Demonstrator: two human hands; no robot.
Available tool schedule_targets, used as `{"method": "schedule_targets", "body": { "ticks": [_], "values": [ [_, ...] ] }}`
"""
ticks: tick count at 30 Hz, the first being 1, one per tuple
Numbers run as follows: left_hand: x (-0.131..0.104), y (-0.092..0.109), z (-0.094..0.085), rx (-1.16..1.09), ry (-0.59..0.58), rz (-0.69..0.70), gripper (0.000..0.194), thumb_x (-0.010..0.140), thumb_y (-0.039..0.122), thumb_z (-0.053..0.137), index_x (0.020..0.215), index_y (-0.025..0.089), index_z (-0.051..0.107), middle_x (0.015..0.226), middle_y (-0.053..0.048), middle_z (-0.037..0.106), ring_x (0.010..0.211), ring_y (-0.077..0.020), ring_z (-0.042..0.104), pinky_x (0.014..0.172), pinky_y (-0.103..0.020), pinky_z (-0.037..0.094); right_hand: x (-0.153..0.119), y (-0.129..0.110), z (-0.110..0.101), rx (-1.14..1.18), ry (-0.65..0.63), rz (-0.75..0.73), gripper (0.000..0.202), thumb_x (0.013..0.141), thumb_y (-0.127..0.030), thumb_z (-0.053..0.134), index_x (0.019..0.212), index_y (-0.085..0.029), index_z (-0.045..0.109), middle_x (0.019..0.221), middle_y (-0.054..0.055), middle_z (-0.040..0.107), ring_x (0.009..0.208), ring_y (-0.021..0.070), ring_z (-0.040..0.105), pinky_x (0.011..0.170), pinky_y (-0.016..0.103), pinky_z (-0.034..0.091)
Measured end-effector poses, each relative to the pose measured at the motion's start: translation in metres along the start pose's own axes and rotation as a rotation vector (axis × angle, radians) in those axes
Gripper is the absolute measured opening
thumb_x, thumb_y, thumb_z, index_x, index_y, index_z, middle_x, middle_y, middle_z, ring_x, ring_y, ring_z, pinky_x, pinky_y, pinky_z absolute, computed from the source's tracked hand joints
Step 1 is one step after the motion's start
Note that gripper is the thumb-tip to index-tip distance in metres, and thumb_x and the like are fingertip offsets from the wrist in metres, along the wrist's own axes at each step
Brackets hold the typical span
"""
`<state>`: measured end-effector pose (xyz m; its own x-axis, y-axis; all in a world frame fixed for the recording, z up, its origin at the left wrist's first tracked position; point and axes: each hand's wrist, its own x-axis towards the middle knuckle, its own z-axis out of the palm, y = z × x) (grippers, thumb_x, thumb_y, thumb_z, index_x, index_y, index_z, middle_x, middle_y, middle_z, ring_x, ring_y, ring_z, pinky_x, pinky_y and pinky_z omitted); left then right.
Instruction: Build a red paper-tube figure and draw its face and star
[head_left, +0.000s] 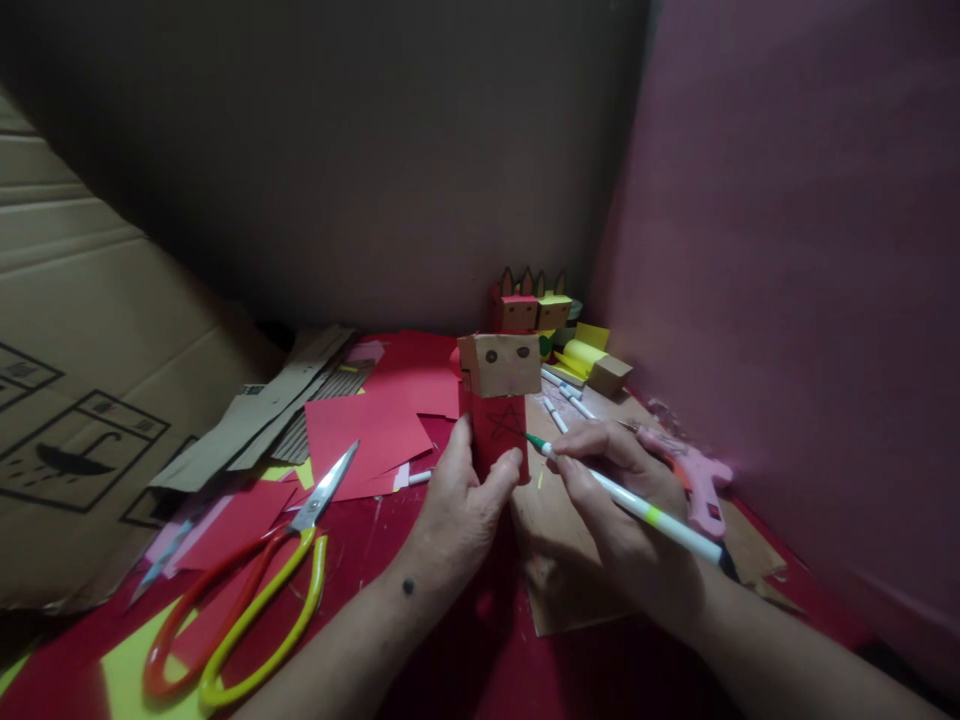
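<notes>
My left hand (465, 490) grips the lower part of a small box figure (501, 415) and holds it upright. The figure has a red paper body and a cardboard head (506, 368) with two dark round eyes. A star outline (507, 422) is drawn in dark lines on the red front. Between the fingers of my right hand (619, 490) is a white felt-tip marker (637, 505) with a green tip and a yellow-green band. Its tip is at the right side of the star, touching or very close to the paper.
Large scissors (300, 540) with red and yellow handles lie at left by red paper sheets (364, 435) and cardboard strips (262, 410). Two finished-looking box figures (534, 312) stand behind. A pink glue gun (697, 480) lies right, near several markers (566, 390). A cardboard box (82, 330) borders the left.
</notes>
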<state>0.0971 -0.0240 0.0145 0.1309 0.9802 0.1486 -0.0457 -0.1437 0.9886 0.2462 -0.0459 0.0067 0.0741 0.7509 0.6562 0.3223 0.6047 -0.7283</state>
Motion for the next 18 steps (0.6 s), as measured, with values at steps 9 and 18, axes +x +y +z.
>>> {"method": "schedule_targets", "body": {
  "ticks": [9, 18],
  "values": [
    [-0.0015, -0.0004, 0.0003, -0.015, -0.005, 0.005, 0.038, 0.088, 0.029, 0.062, 0.123, 0.016, 0.053, 0.122, -0.011, 0.069, 0.107, -0.0244, 0.064, 0.091, -0.037, 0.051, -0.0016, 0.002, -0.0021, -0.005, -0.026, -0.006, 0.009, 0.089, -0.017, 0.059, 0.087, -0.024, 0.064, 0.087, 0.001, 0.068, 0.082, 0.0168, 0.065, 0.07, 0.03, 0.052],
    [-0.0005, 0.0024, 0.0003, 0.019, 0.01, 0.001, 0.034, 0.088, 0.03, 0.063, 0.118, 0.016, 0.056, 0.116, -0.01, 0.071, 0.105, -0.0257, 0.066, 0.09, -0.038, 0.052, -0.0008, -0.0025, -0.0022, -0.012, -0.022, 0.03, 0.006, 0.089, -0.02, 0.059, 0.086, -0.023, 0.063, 0.087, 0.003, 0.069, 0.08, 0.0177, 0.067, 0.064, 0.029, 0.053]
  ]
}}
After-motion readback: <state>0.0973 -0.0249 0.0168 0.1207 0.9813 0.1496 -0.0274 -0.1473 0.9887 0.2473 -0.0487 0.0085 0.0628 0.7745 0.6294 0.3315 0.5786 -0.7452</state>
